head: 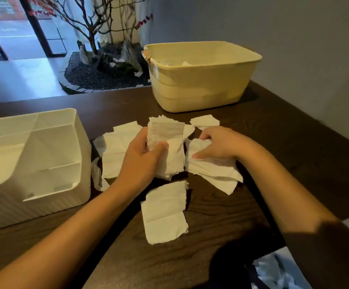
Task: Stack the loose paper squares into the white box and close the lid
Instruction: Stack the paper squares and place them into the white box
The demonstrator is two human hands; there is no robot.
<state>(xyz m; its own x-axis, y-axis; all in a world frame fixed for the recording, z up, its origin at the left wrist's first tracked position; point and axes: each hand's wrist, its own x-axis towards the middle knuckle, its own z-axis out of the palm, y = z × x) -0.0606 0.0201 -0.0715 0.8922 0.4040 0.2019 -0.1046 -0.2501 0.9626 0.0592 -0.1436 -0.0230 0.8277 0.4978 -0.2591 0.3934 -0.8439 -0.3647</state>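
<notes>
Softly creased paper squares (thin, ragged-edged) litter dark woodgrain table.

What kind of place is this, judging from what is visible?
Probably a lobby or lounge, not a workshop: a dark wooden table stands beside an indoor rock garden with a bare tree, and glass doors face outside.

The room is dim and warm-toned. Cool daylight enters through the tall glass panes at upper left. The dark brown wooden table swallows detail, and a dark shadow lies at lower right. Wide-angle distortion bends the edges; the picture is soft throughout.
</notes>
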